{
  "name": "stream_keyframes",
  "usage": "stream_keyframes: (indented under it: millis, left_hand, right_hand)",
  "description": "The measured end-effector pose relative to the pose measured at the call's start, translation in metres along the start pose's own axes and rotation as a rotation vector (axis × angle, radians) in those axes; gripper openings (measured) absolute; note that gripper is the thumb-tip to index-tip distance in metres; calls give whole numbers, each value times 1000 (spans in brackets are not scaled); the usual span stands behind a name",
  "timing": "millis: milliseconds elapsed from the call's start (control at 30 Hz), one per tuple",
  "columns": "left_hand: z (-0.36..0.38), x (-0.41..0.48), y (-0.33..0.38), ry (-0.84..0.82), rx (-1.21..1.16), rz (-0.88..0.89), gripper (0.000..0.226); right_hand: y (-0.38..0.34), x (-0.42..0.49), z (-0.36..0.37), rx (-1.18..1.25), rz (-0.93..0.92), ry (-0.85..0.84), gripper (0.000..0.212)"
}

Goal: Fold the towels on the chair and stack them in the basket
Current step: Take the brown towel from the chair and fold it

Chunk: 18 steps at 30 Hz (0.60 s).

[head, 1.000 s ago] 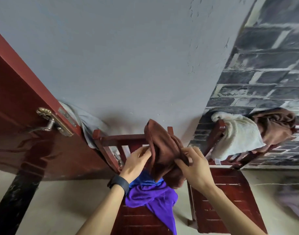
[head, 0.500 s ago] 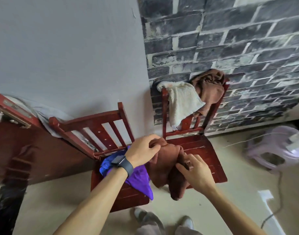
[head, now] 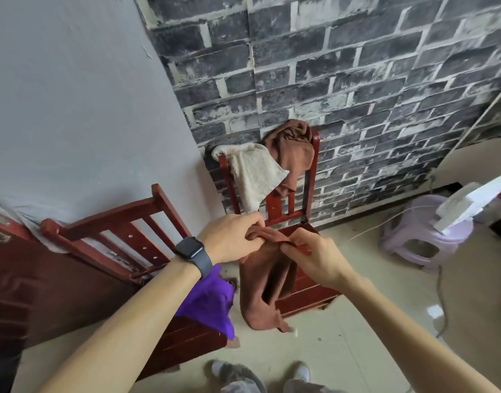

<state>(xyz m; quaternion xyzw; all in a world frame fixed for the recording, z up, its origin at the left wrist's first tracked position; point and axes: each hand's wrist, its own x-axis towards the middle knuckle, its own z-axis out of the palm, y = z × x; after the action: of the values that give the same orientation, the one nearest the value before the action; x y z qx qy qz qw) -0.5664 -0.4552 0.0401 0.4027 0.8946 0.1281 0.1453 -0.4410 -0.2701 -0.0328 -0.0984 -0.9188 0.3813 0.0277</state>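
In the head view, your left grip (head: 232, 239) and right grip (head: 314, 256) are each pinching the top edge of the brown towel (head: 266, 285), with fingers curled onto the cloth and the two grips close together. The towel is hanging in front of the right chair (head: 309, 296), its lower end dangling near the floor. A purple towel (head: 206, 304) is lying on the left chair (head: 116, 222), beneath your left forearm. A white towel (head: 255, 174) and a second brown towel (head: 294, 148) are draping over the right chair's back, far against the brick wall.
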Motion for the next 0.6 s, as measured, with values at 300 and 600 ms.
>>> stream_keyframes:
  millis: [300, 600]
  left_hand:
    - [10, 5, -11, 66, -305, -138, 19]
    - [12, 32, 14, 64, -1069, -220, 49]
  right_hand:
    - [8, -3, -29, 95, 59, 25, 28]
    - [-25, 17, -55, 293, -8, 203, 10]
